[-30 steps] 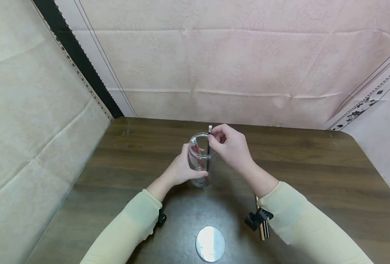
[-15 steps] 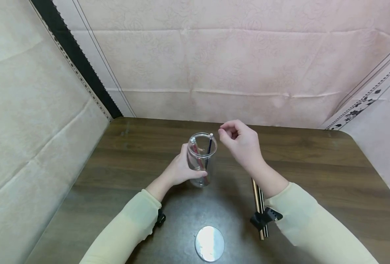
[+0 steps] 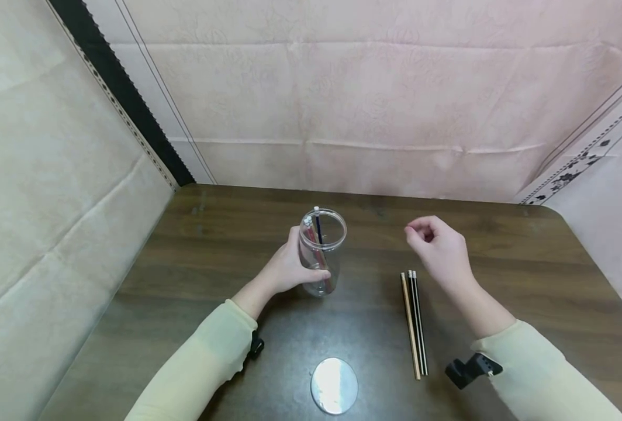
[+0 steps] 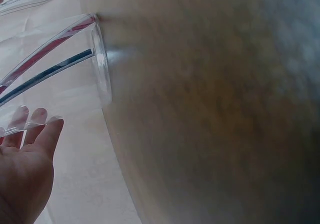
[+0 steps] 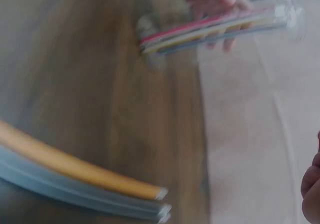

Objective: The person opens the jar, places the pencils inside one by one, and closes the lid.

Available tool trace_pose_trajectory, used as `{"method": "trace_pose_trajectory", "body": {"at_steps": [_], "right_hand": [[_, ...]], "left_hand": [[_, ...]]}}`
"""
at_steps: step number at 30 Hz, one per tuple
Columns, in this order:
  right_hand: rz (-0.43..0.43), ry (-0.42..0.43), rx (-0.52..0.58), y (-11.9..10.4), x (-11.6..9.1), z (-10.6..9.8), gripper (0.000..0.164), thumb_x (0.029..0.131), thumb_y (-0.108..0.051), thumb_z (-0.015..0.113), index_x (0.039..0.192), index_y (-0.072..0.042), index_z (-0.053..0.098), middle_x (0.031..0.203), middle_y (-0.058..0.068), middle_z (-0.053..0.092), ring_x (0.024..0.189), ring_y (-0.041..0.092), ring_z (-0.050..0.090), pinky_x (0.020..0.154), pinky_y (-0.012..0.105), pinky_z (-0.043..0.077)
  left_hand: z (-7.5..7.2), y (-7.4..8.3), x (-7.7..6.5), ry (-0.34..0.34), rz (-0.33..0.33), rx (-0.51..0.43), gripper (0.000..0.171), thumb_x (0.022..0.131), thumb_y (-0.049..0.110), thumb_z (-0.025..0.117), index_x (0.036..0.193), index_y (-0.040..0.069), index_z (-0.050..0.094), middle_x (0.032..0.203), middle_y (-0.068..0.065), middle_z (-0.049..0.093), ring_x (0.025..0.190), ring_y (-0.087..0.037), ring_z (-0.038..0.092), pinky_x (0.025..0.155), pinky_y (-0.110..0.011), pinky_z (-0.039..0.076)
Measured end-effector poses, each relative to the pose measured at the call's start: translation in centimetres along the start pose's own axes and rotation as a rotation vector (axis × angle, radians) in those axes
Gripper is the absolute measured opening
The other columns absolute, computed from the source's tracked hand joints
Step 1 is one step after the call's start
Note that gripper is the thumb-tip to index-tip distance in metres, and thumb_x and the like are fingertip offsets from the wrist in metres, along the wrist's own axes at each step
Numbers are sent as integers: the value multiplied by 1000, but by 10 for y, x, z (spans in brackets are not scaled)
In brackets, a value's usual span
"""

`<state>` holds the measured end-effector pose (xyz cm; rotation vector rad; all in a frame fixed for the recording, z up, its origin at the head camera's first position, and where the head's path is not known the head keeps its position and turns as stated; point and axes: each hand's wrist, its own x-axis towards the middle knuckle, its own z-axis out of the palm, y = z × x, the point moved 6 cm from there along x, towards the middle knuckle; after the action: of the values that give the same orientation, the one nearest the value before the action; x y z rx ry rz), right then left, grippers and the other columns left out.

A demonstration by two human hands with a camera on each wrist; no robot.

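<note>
Upright on the table stands a clear glass jar (image 3: 337,257), which my left hand (image 3: 290,268) grips from its left side. Inside lean a red pencil (image 4: 52,44) and a dark pencil (image 4: 47,75), their white eraser ends near the rim in the head view; a yellowish strip also shows through the glass in the right wrist view. My right hand (image 3: 439,248), fingers loosely curled and holding nothing, hovers right of the jar. Just below it, a gold pencil (image 3: 410,327) and two black pencils (image 3: 419,327) lie side by side, blurred in the right wrist view.
A round shiny disc (image 3: 334,386) lies near the front of the brown wooden table (image 3: 227,234). Pale patterned cloth (image 3: 384,117) hangs behind the far table edge, with more cloth at both sides. Each wrist carries a small black camera (image 3: 473,371).
My right hand has let go of the dark pencil and moved right, uncovering the pencils on the table. The dark pencil has tipped leftward inside the jar. My left hand keeps its grip.
</note>
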<state>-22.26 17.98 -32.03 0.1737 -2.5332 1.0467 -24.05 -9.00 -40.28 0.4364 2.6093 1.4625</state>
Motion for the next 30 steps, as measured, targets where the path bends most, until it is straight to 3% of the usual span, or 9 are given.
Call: {"method": "trace_pose_trajectory", "body": {"at_steps": [5,12,19,25,30], "right_hand": [[-14,-113,-99,37,-20,6,11,87,-16,62,87,-6,66,69,0,56,62,14,49,56,26,40],[-56,-307,-225,70,-47,38,10,82,-15,66,79,-6,64,66,-3,58,59,12,51,56,32,43],[-17,-486,-309,73,-60,59,17,84,-15,65,71,-10,56,60,-4,50,51,11,41,47,28,36],[24,-525,-337,70,-56,64,21,83,-14,60,65,-12,48,55,-3,42,47,13,38,45,28,32],[101,-511,-238,62,-41,56,12,81,-14,57,73,-6,58,62,-1,53,51,14,47,49,30,40]], "left_hand": [[1,2,0,-13,38,-21,90,67,37,84,133,17,26,129,0,54,112,-17,53,94,-50,39],[2,1,0,-12,37,-7,88,68,39,83,132,19,26,130,4,53,114,-16,51,95,-50,39],[3,0,0,-17,45,-15,88,68,40,82,132,19,26,131,3,53,116,-16,51,96,-50,38],[1,-1,0,-11,44,-22,87,68,39,83,131,19,27,131,5,53,114,-14,51,95,-49,39],[1,0,0,-16,56,-26,85,68,39,83,130,19,28,130,2,54,112,-13,52,94,-48,39]]}}
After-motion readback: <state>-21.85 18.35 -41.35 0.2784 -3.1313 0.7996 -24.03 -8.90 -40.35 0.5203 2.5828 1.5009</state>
